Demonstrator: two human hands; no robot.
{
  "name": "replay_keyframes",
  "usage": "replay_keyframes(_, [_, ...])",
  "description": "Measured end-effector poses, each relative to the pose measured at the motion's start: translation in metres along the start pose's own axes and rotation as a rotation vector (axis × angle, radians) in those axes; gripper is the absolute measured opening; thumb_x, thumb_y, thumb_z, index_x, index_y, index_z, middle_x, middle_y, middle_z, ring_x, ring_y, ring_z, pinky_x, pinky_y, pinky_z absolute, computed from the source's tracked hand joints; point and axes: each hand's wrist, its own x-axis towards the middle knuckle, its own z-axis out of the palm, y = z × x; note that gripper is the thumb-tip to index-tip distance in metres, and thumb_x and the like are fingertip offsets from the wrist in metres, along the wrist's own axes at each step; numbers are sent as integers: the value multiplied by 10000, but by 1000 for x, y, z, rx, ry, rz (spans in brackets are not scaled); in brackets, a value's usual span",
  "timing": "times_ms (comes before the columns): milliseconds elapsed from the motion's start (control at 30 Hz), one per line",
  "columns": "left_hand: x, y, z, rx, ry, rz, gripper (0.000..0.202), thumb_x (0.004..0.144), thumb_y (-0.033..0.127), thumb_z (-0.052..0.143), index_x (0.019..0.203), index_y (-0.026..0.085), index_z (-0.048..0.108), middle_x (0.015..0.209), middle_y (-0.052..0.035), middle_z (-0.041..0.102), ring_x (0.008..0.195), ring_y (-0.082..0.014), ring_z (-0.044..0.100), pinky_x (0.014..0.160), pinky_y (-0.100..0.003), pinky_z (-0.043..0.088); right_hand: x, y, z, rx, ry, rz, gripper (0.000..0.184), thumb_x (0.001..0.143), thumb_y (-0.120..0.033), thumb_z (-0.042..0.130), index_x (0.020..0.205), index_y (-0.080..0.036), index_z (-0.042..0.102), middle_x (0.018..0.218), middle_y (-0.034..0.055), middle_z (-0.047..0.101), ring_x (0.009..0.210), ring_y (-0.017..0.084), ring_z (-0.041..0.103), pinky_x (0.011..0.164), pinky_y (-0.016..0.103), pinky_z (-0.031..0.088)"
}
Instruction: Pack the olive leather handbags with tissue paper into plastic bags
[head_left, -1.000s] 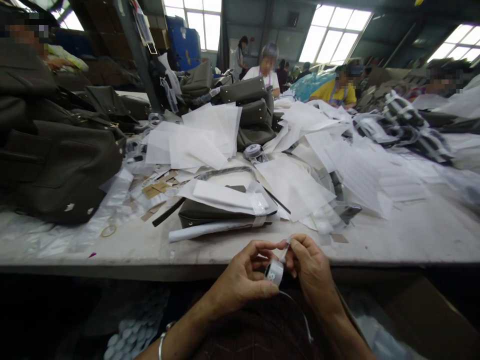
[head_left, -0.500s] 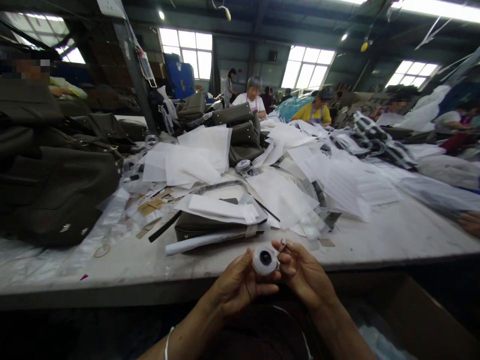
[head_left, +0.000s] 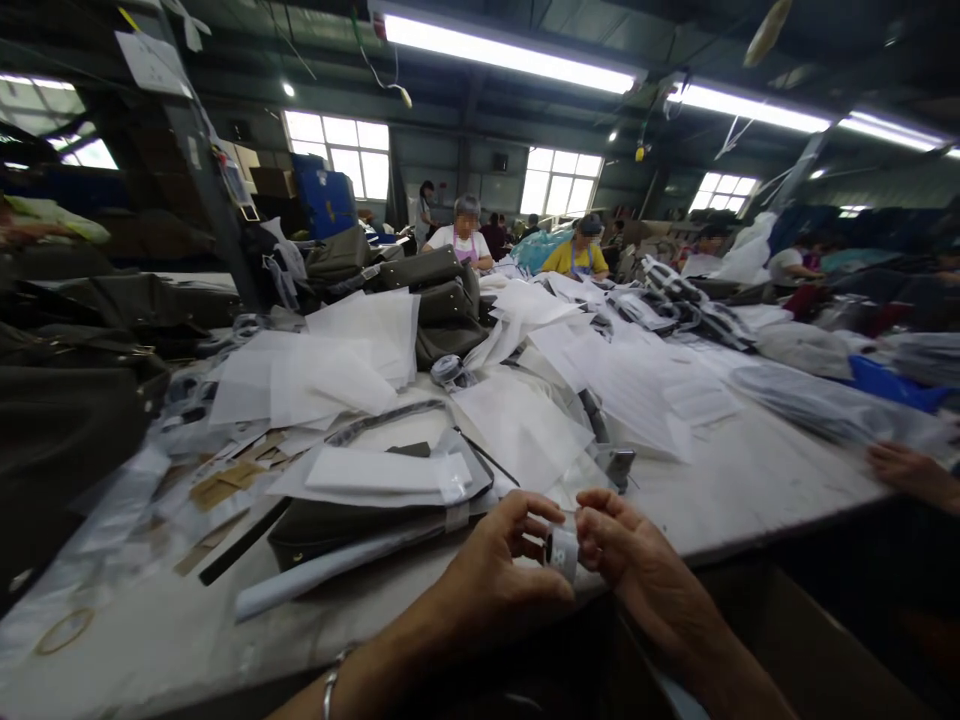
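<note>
A small whitish roll of tape with a dark core is held edge-on between the thumb and curled fingers of my left hand. Close against the roll's right side is my right hand, its thumb and fingertips pinched together. What lies in that pinch is too small to make out. Both hands are just above the table's front edge. Beyond them lies a dark olive bag with white foam sheets on top. A white rolled strip runs along the bag's front side.
White sheets cover much of the table. Dark bags are piled at left, near brown paper pieces and a yellowish ring. Another person's hand is at the right edge; co-workers sit across.
The view has swung right and tilted up, so the table appears shifted left. My left hand has turned the roll from face-on to edge-on. My right fingertips have come closer to the roll.
</note>
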Motion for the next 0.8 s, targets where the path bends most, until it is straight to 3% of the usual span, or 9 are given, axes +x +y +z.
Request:
replay_keyframes(100, [12, 8, -1, 245, -45, 160, 521, 605, 275, 911, 1062, 227, 666, 1152, -77, 606, 1036, -234, 587, 837, -302, 485, 7, -19, -10, -293, -109, -8, 371, 691, -344, 859, 946, -154, 669, 695, -33, 633, 554, 69, 524, 550, 188, 426])
replay_keyframes(200, [26, 14, -4, 465, -129, 251, 488, 682, 324, 871, 1112, 231, 661, 1116, -76, 621, 1005, -218, 594, 833, -287, 479, 18, -37, -19, -469, -191, 11, 373, 762, -398, 791, 1021, -159, 670, 684, -26, 638, 588, 98, 552, 604, 227, 441])
replay_keyframes(333, [44, 7, -1, 664, -163, 308, 537, 727, 350, 840, 1195, 212, 615, 1108, -102, 643, 995, -244, 613, 871, -314, 474, 32, -53, -26, -662, -202, -38, 291, 729, -348, 794, 937, -174, 688, 686, -10, 660, 639, 140, 590, 618, 248, 444])
replay_keyframes(433, [61, -6, 10, 769, -170, 355, 697, 716, 290, 851, 1321, 197, 518, 1164, -140, 641, 1046, -302, 610, 914, -376, 471, 38, -60, -30, -847, -138, -148, 278, 650, -193, 814, 909, -210, 714, 668, -41, 648, 589, 115, 540, 556, 214, 384])
replay_keyframes(500, [75, -13, 18, 802, -167, 380, 782, 703, 254, 859, 1374, 202, 460, 1178, -144, 641, 1052, -318, 609, 921, -401, 476, 43, -66, -36, -854, -117, -196, 259, 626, -176, 819, 863, -222, 726, 651, -48, 642, 570, 112, 516, 538, 213, 367])
replay_keyframes(567, [89, -18, 26, 779, -136, 423, 872, 674, 261, 877, 1409, 212, 410, 1215, -142, 623, 1089, -315, 594, 950, -403, 477, 52, -77, -45, -860, -117, -200, 196, 651, -248, 816, 817, -215, 719, 662, -32, 654, 588, 130, 533, 542, 225, 383])
replay_keyframes(667, [107, -26, 34, 696, -7, 454, 992, 638, 305, 901, 1443, 194, 333, 1324, -157, 543, 1216, -304, 522, 1042, -399, 443, 75, -101, -60, -1036, -42, -197, 258, 714, -400, 769, 872, -210, 694, 743, 1, 687, 641, 166, 587, 560, 251, 423])
replay_keyframes(800, [129, -33, 41, 815, 47, 331, 628, 773, 109, 721, 1339, 141, 451, 1389, -157, 488, 1301, -300, 441, 1123, -450, 362, 116, -130, -67, -1356, 276, -333, 280, 733, -469, 706, 870, -227, 670, 771, 7, 704, 687, 184, 636, 639, 279, 450])
